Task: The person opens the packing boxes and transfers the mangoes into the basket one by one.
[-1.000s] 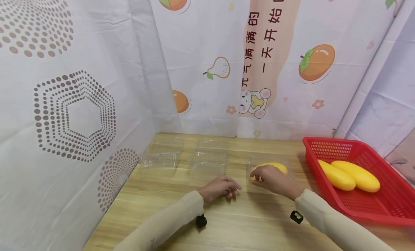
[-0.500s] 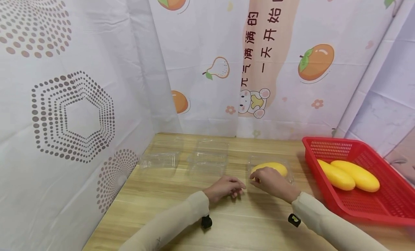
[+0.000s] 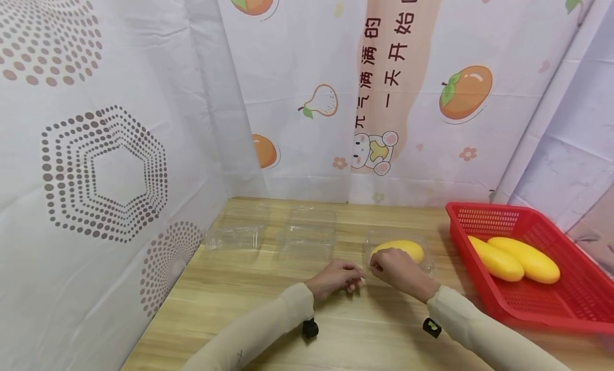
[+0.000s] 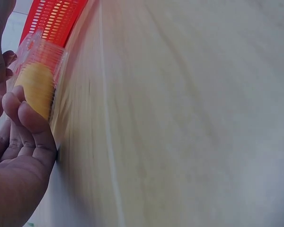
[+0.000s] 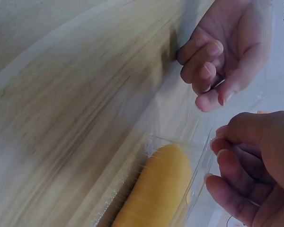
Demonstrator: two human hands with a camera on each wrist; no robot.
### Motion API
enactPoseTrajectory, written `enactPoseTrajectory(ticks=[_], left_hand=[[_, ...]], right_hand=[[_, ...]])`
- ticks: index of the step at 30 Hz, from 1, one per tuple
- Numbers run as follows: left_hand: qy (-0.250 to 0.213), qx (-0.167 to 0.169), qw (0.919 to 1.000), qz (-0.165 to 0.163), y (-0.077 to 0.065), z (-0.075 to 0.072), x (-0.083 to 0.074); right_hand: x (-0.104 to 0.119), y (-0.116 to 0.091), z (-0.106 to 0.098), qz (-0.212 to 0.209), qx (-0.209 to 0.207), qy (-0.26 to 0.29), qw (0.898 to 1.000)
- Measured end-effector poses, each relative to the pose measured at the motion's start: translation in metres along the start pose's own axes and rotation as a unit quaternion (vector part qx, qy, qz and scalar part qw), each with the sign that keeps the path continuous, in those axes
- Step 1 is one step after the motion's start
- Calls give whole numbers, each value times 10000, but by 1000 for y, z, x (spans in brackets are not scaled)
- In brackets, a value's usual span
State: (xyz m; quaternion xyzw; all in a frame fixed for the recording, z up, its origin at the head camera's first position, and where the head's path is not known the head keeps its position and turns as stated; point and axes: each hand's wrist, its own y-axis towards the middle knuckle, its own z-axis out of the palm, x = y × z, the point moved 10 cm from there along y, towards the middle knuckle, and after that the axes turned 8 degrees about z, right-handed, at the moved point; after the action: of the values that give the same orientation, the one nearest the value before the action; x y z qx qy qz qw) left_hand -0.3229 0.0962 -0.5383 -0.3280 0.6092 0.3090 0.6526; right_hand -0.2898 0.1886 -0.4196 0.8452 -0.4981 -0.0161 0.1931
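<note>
Closer together now, the left hand [image 3: 334, 280] has slid a little toward the right hand [image 3: 397, 268], which has drawn slightly nearer the person; the yellow mango-shaped fruit [image 3: 408, 247] has stayed put. From the head view, that fruit lies inside a clear plastic container [image 3: 428, 256] on the wood-grain table [image 3: 345, 339], partly hidden by the right hand. Two more yellow fruits [image 3: 530, 260] lie in the red plastic basket [image 3: 481, 280] to the right; other clear containers [image 3: 235, 236] stand at the back left.

In the left wrist view, the left fingers curl inward in front of the container, overlapping the fruit from this angle, with the basket behind.

In the right wrist view, the right fingers are curled, thumb near the index finger, close beside the container's edge; contact cannot be told. The left thumb and index come together apart from it; whether they pinch anything small is unclear.

The step in hand seems to be fine work beside the filled container, probably about its lid, though the lid's state is not clear. The next move likely calls for careful fingertips and little pressure on the thin plastic.
</note>
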Motion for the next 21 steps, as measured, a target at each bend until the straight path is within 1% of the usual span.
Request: enactPoseTrajectory(ticks=[8, 15, 21], left_hand=[[-156, -38, 9998, 123, 6, 8, -1], [-271, -93, 9993, 237, 10, 13, -5], [-423, -192, 9985, 285, 12, 14, -5]], right_hand=[[3, -4, -2, -137, -276, 101, 9995], [6, -6, 0, -333, -532, -10, 9980], [5, -8, 0, -458, -705, -115, 9964]])
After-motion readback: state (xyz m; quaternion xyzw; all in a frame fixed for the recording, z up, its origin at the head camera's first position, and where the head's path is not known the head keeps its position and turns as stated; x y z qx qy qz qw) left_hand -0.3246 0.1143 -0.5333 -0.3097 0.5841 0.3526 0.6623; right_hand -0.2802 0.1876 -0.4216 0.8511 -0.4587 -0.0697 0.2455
